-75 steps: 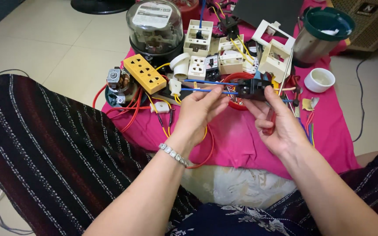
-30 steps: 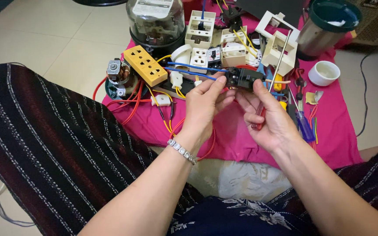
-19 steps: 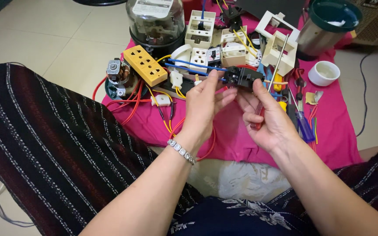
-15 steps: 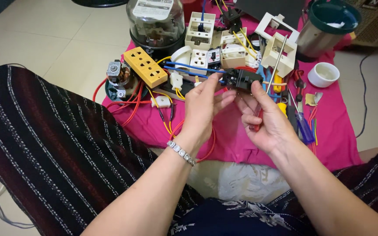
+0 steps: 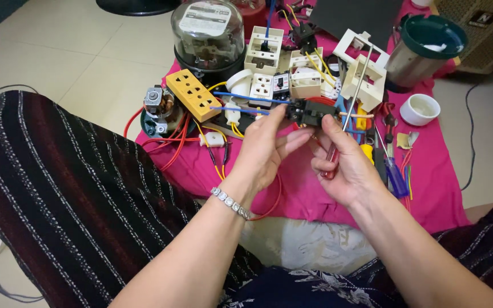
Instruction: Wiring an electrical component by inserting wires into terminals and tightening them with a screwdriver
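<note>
Two hands (image 5: 309, 154) on black switch (image 5: 309, 111), sockets (image 5: 192, 101) crowding behind

A bright pink cloth (image 5: 315, 194) covers the floor; the floor tiles (image 5: 75, 63) are pale cream; on the near left a garment (image 5: 69, 199) is black with thin maroon and white speckled stripes; the socket strip (image 5: 192, 102) is orange-yellow with dark holes; the small part (image 5: 309, 111) is black, with blue wires (image 5: 241, 97) running left from it; the screwdriver (image 5: 346, 108) has a silver shaft and a clear red handle; red wires (image 5: 166, 140) loop at the left; the cup (image 5: 420, 108) at the far right is white; the pot lid (image 5: 432, 35) is dark green; a bracelet (image 5: 230, 202) is silver.
</note>
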